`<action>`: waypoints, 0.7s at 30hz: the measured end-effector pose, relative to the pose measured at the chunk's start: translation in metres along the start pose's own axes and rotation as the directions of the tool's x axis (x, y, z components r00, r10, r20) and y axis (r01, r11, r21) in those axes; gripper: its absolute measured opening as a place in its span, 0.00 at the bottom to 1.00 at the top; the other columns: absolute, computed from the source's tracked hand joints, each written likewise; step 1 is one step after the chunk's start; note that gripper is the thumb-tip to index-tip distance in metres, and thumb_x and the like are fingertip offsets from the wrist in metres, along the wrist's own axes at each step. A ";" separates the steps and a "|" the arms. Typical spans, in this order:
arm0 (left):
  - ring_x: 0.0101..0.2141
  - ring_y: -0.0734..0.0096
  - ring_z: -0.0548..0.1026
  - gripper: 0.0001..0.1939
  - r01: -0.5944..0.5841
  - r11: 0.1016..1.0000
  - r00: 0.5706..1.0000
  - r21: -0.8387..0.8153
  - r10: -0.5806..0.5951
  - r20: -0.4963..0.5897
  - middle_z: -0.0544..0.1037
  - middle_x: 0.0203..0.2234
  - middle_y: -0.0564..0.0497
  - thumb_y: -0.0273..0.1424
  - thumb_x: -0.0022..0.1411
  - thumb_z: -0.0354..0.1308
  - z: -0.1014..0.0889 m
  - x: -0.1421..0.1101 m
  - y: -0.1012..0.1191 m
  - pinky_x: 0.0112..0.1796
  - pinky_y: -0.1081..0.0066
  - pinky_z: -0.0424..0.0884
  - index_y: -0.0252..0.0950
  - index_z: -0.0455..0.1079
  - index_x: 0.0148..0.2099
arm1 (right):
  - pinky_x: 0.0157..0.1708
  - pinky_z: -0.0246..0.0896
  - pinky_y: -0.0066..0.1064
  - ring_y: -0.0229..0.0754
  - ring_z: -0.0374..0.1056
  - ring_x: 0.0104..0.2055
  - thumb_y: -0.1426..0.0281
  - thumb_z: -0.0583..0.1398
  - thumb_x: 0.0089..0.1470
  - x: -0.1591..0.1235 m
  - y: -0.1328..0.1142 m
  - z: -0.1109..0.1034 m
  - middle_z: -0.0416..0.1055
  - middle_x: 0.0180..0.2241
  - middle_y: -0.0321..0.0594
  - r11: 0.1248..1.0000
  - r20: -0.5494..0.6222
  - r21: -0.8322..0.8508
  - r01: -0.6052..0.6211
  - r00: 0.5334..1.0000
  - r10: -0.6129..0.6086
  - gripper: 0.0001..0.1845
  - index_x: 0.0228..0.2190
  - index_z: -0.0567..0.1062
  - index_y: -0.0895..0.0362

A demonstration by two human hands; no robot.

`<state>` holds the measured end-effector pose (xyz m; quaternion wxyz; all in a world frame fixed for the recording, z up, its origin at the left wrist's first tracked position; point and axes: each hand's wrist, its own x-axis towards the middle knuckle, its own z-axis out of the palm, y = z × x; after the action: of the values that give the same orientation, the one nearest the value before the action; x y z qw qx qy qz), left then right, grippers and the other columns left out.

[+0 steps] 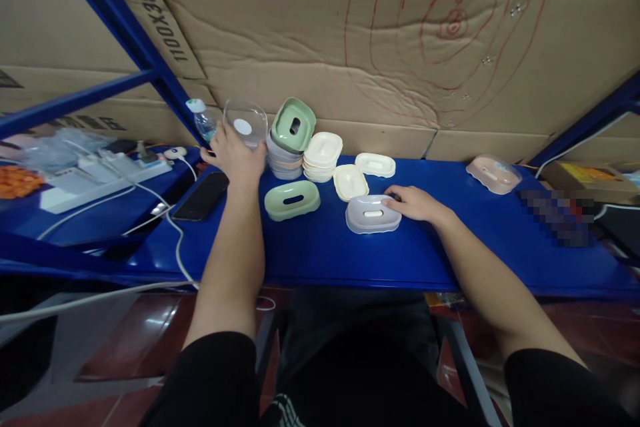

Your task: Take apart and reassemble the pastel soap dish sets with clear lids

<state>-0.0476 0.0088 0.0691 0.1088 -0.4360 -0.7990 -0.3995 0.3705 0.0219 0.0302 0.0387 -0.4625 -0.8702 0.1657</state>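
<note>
At the back left of the table, my left hand (239, 153) is closed around the lower edge of a clear plastic cover (253, 121) with a round white sticker. Fingers of my right hand (413, 203) curl over the right rim of a lavender plastic dish (357, 217), which sits on the table with a pale insert in its slot. A green slotted dish (280, 208) lies between my hands. Behind it, another green dish (300, 121) leans on top of stacked lavender dishes (284, 161). Beside them stand stacked cream trays (320, 155).
Two loose cream trays (351, 182) lie behind the lavender dish. A pink dish with a clear cover (493, 173) is at the right. A phone (203, 197), a bottle (200, 117), a power strip (105, 180) and white cables occupy the left. A cardboard wall (310, 33) closes the back.
</note>
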 end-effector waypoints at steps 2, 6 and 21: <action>0.72 0.36 0.57 0.43 0.011 1.000 1.000 -0.002 -0.011 -0.005 0.56 0.76 0.33 0.41 0.64 0.64 -0.003 0.000 0.002 0.69 0.33 0.47 0.35 0.56 0.75 | 0.36 0.61 0.34 0.48 0.78 0.41 0.51 0.55 0.69 0.000 0.000 0.000 0.84 0.43 0.46 1.000 -0.001 -0.002 0.004 1.000 -0.004 0.24 0.53 0.78 0.55; 0.74 0.38 0.53 0.48 -0.003 1.000 0.999 -0.026 0.002 -0.049 0.50 0.77 0.33 0.46 0.66 0.64 -0.007 -0.003 0.004 0.69 0.36 0.43 0.31 0.50 0.77 | 0.37 0.61 0.35 0.49 0.78 0.42 0.51 0.55 0.70 0.000 0.001 0.000 0.83 0.43 0.45 1.000 0.000 -0.004 0.008 1.000 -0.008 0.24 0.53 0.78 0.54; 0.76 0.40 0.42 0.53 -0.222 0.973 0.974 -0.056 0.219 -0.056 0.41 0.79 0.36 0.64 0.68 0.50 -0.050 -0.027 0.025 0.68 0.41 0.47 0.30 0.46 0.78 | 0.39 0.66 0.38 0.53 0.78 0.44 0.44 0.56 0.67 -0.003 -0.004 -0.006 0.83 0.43 0.47 0.998 -0.097 0.064 -0.006 0.995 0.012 0.30 0.53 0.78 0.54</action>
<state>-0.0200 -0.0370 0.1014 0.1588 -0.5152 -0.7300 -0.4201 0.3701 0.0192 0.0369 0.0950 -0.4726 -0.8594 0.1706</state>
